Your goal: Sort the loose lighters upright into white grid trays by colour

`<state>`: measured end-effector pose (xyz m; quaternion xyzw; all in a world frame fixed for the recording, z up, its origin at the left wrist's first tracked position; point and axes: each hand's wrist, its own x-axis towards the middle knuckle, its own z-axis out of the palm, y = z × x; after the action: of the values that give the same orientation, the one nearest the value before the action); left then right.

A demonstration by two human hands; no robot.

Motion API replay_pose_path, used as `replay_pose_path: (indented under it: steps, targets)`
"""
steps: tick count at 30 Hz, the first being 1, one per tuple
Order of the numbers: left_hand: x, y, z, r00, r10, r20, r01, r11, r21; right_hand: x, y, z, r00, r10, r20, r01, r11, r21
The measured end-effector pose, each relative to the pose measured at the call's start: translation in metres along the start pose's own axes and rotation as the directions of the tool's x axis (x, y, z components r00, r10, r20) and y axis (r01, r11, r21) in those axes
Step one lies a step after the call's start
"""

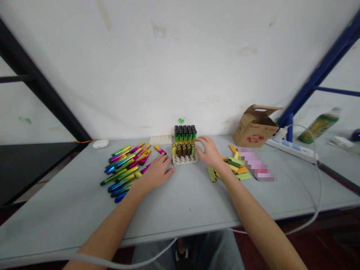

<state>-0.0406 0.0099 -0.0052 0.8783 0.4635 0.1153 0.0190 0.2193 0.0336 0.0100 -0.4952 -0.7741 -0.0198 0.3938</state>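
A white tray with holes point(185, 161) stands mid-table, holding upright lighters: green ones with black tops point(185, 134) at the back, yellow and brown ones point(184, 149) in front. At its right side is my right hand point(207, 150), fingers bent towards the lighters; whether it grips one is too small to tell. My left hand point(159, 170) rests on the table left of the tray, fingers spread and holding nothing. Beside it lies a pile of shiny multicoloured lighters point(123, 170). Flat yellow, green and orange pieces point(234, 165) lie near my right forearm.
Behind my left hand is another white holed tray point(160, 140). A white case point(100, 144) lies at the back left. On the right are an open cardboard box point(253, 129), a blurred pink item point(255, 163), a power strip point(294, 149) with cables, and a bottle point(320, 125).
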Motion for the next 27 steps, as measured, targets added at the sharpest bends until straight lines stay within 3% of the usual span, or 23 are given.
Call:
replay_pose_path:
  steps: [6, 10, 14, 20, 25, 27]
  targets:
    - [0.001, 0.001, -0.003, 0.997, 0.025, -0.067, -0.031, 0.997, -0.076, -0.006, 0.003, 0.000, 0.993, -0.006, 0.118, -0.003, 0.998, 0.070]
    - [0.002, 0.005, -0.007, 0.994, 0.007, -0.105, -0.021, 0.991, -0.135, -0.010, -0.002, -0.002, 0.975, 0.051, 0.217, -0.072, 0.993, 0.089]
    - [0.002, 0.006, -0.010, 0.993, 0.046, -0.109, -0.064, 0.985, -0.162, -0.011, 0.005, -0.015, 0.960, 0.173, 0.222, -0.177, 0.984, 0.000]
    - [0.002, 0.002, -0.002, 0.997, 0.051, -0.059, -0.055, 0.997, -0.059, -0.014, 0.019, -0.036, 0.876, 0.295, 0.382, -0.241, 0.953, -0.184]
    - [0.001, 0.000, 0.002, 0.998, 0.044, -0.046, -0.046, 0.999, -0.025, -0.010, 0.010, -0.049, 0.840, 0.240, 0.487, -0.211, 0.971, -0.113]
    - [0.001, 0.000, 0.001, 0.998, 0.041, -0.041, -0.042, 0.999, -0.015, -0.011, 0.007, -0.052, 0.804, 0.261, 0.534, -0.237, 0.965, -0.114]
